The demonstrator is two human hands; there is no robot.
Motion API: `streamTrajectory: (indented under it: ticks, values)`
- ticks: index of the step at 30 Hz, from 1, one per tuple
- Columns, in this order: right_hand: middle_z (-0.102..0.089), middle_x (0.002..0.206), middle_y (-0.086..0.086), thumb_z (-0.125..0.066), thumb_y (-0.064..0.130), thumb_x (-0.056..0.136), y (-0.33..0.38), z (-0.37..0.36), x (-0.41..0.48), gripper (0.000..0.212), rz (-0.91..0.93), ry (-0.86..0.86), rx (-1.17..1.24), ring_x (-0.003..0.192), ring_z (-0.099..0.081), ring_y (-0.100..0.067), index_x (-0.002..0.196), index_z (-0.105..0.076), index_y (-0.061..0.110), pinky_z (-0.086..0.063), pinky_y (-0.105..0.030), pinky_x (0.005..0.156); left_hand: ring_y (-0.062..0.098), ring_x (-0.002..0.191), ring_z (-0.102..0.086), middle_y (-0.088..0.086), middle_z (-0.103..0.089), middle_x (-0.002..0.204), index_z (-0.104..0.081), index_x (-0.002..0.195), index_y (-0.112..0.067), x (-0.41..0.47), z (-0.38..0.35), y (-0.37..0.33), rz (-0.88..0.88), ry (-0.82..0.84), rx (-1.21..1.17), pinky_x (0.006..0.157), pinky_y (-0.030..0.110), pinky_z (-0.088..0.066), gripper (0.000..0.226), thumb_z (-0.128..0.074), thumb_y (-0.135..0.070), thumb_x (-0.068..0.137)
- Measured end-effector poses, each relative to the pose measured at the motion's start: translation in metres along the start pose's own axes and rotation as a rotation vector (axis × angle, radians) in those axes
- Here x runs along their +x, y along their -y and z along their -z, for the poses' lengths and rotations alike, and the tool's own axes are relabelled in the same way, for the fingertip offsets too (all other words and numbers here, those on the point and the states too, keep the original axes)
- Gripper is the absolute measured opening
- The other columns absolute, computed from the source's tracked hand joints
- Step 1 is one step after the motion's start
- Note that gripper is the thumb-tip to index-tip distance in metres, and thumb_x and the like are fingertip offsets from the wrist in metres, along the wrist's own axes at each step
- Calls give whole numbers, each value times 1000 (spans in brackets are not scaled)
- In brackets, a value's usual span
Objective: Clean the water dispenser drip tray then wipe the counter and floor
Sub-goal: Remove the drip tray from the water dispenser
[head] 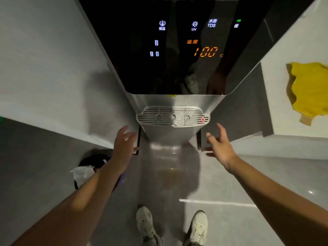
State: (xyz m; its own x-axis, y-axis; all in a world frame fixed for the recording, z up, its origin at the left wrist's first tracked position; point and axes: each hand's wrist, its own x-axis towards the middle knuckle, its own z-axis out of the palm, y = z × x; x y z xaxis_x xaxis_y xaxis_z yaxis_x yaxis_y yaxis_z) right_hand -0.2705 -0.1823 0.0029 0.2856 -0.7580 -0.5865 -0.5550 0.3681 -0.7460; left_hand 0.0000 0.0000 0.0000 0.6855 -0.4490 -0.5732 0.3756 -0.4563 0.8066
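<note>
Black glass: we see the water dispenser fronted by a glossy dark panel with orange digits reading 100 (blue icons glow above them), over a brushed silver body.
Drip tray: a pale slotted grille, oblong with rounded ends, seated on the dispenser's silver ledge, with a red dot near its right end.
Left hand: fingers spread and loose, grasping nothing, just below the tray's left end and apart from it.
Right hand: likewise spread and empty, below the tray's right end, not touching.
Yellow cloth: soft crumpled fabric lying on the white counter, set back from the corner nearest the dispenser.
Floor: polished grey tile, reflective, and our pale shoes stand on it.
Bin: round and black, holding crumpled white paper, partly behind our left forearm.
</note>
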Motion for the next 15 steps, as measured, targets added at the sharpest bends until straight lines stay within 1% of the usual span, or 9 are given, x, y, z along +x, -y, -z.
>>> streamTrajectory:
  ticks: [2,3,5,6,7,8,9,12,15]
  values:
    - [-65,104,2,-52,52,102,5,-8,24,67,-18,2,25,81,-70,-25,157,-13,51,-64,-49,76,9,111,-59,-2,-56,127,-40,151,-28,20,-13,-7,-30,19,34,91,40,-58,55,-63,-28,101]
    - [-66,103,-3,-51,57,100,7,-11,38,68,-43,17,53,79,-69,-28,156,-12,52,-62,-54,77,9,110,-57,-4,-55,125,-42,149,-29,30,-20,-11,-33,36,36,92,39,-57,51,-62,-29,102]
    - [-68,103,-13,-48,64,98,10,-18,58,66,-90,33,105,79,-70,-31,154,-16,54,-62,-55,74,9,97,-59,-10,-60,108,-57,121,-36,44,-36,-15,-30,48,17,83,35,-55,19,-59,-28,103]
    - [-68,103,-14,-45,67,97,10,-21,64,61,-94,51,115,79,-70,-30,151,-21,54,-63,-53,71,8,88,-61,-12,-63,97,-58,107,-38,47,-43,-17,-47,41,28,80,35,-55,11,-56,-27,104]
    - [-68,104,-15,-42,68,97,10,-23,69,56,-99,65,125,79,-70,-30,148,-27,54,-63,-51,70,6,81,-63,-13,-66,89,-60,100,-37,50,-47,-15,-67,28,39,80,36,-56,14,-54,-25,105]
    - [-67,105,-15,-40,69,97,9,-25,72,51,-107,72,141,80,-70,-29,145,-31,52,-64,-50,68,6,79,-65,-12,-68,87,-61,98,-36,51,-49,-13,-77,20,52,83,41,-56,17,-52,-24,105]
    - [-67,106,-14,-37,69,98,9,-26,75,48,-114,76,148,82,-69,-29,142,-35,50,-65,-47,67,9,82,-65,-10,-69,89,-63,98,-36,51,-50,-10,-84,4,62,87,46,-57,19,-50,-23,105]
    - [-66,108,-12,-34,64,102,5,-30,78,42,-113,56,179,85,-68,-28,138,-42,44,-62,-37,61,21,91,-62,7,-65,97,-67,108,-29,53,-48,-4,-119,-8,89,97,56,-55,20,-49,-20,104]
    - [-64,104,-11,-33,58,105,-1,-36,76,37,-97,26,241,79,-65,-24,134,-47,39,-60,-34,61,24,96,-62,20,-68,109,-68,115,-19,50,-48,-3,-112,-25,67,99,56,-54,23,-49,-17,103]
